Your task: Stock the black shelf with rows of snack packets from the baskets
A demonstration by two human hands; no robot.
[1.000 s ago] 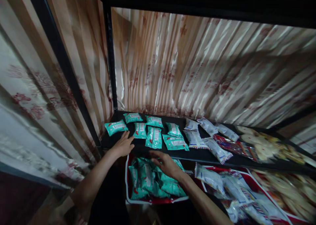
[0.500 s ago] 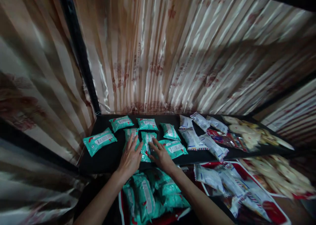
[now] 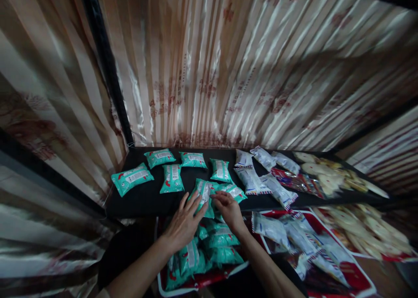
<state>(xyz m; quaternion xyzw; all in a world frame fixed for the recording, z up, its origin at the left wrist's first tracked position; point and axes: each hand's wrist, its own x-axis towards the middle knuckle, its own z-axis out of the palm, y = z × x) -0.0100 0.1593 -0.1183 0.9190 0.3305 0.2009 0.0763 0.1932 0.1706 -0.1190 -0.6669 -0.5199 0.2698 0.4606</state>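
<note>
A green snack packet (image 3: pixel 204 191) with a pale label lies at the shelf's front, between my two hands. Spread fingers of my left hand (image 3: pixel 185 221) rest against its lower left side. My right hand (image 3: pixel 230 211) has its fingers curled and pinched at the packet's right edge; the fingertips are partly hidden. Just behind the right fingers is another green packet (image 3: pixel 235 192). Further green packets lie around: one (image 3: pixel 172 178) to the left, one (image 3: pixel 220 170) behind, and one (image 3: pixel 132 178) at the far left.
The black shelf (image 3: pixel 137 206) also bears white packets (image 3: pixel 251 179), a red packet (image 3: pixel 295 182) and pale flat packs (image 3: pixel 323 176). Below are a red tray (image 3: pixel 209 282) of green packets and another red tray (image 3: pixel 362 276) of white packets. Striped curtain (image 3: pixel 196 71) hangs behind.
Both hands have moved nearer to me. The packet between them has come forward and turned slightly. My right fingers have curled in, and the left packet is uncovered.
</note>
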